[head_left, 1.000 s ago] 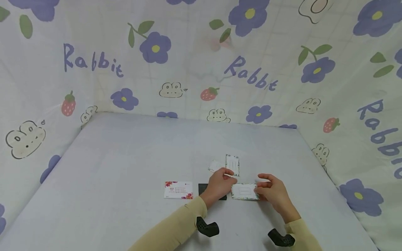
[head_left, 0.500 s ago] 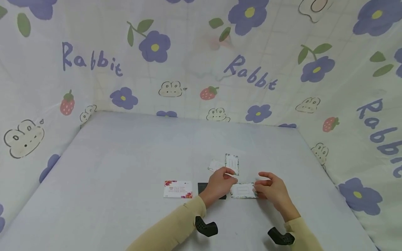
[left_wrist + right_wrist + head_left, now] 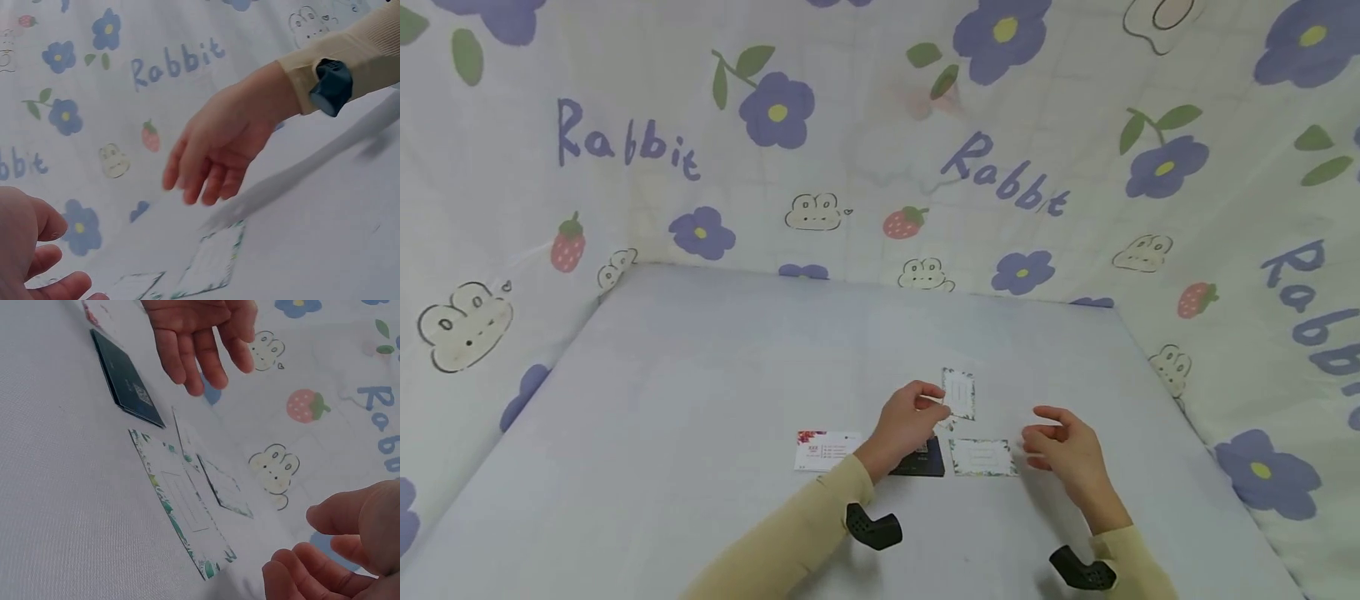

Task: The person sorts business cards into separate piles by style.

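My left hand point(image 3: 910, 423) hovers with relaxed fingers over the black cards point(image 3: 921, 462), holding nothing. To the right, my right hand point(image 3: 1067, 454) is apart from the nearest card, its fingers loosely bent. Between the hands a white leaf-bordered card point(image 3: 983, 458) lies flat, long side across. Behind it lies another leaf-bordered card point(image 3: 959, 393), turned lengthwise. A third leaf-edged card point(image 3: 185, 440) shows beside that one in the right wrist view; the left hand mostly hides it in the head view. A white card with red flowers point(image 3: 825, 451) lies at the left, partly behind the left arm.
The white tabletop point(image 3: 700, 375) stretches around the cards. A hanging cloth point(image 3: 850, 150) with flowers, rabbits and strawberries stands behind and at both sides. Each wrist carries a black device, such as the left one point(image 3: 874, 527).
Both hands have moved apart, the left one to the left and the right one to the right, off the near leaf-bordered card's edge. That card now lies untouched, and more black card shows.
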`<move>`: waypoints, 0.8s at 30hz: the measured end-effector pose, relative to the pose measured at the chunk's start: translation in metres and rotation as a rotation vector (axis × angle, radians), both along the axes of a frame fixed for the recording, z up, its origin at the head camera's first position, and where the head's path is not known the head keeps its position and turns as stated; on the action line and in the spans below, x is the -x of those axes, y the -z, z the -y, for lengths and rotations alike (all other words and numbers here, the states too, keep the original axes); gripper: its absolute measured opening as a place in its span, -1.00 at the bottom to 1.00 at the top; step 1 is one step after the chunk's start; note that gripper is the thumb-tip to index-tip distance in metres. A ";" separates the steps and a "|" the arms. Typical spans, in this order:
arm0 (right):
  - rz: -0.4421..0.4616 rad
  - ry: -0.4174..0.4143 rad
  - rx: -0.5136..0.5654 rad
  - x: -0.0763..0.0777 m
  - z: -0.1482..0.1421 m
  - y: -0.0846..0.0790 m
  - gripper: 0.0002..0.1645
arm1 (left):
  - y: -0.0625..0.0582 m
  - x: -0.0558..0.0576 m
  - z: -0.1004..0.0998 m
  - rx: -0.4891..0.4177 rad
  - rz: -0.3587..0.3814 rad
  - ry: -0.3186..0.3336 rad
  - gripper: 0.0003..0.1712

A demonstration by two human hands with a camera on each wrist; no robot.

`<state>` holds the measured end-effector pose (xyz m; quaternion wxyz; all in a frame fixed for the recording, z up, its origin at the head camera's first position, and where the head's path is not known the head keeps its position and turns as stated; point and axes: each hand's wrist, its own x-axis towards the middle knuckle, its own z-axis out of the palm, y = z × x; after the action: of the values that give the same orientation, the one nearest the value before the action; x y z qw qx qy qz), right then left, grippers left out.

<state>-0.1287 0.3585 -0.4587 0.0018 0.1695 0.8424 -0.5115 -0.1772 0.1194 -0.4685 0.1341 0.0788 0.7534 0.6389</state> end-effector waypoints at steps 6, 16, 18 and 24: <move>-0.008 0.051 0.051 0.000 -0.005 -0.001 -0.37 | -0.004 0.013 0.040 -0.014 0.017 -0.068 -0.60; 0.011 0.059 0.111 -0.002 -0.014 -0.002 -0.37 | -0.001 0.026 0.087 -0.019 0.082 -0.196 -0.61; 0.010 0.059 0.104 -0.002 -0.013 -0.002 -0.37 | 0.001 0.026 0.092 -0.013 0.093 -0.200 -0.58; 0.002 0.059 0.101 -0.002 -0.010 0.003 -0.38 | 0.006 0.024 0.099 0.005 0.106 -0.216 -0.58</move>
<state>-0.1264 0.3688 -0.4612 -0.0037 0.1944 0.8102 -0.5530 -0.2017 0.0202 -0.4740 0.1043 -0.0371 0.7509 0.6511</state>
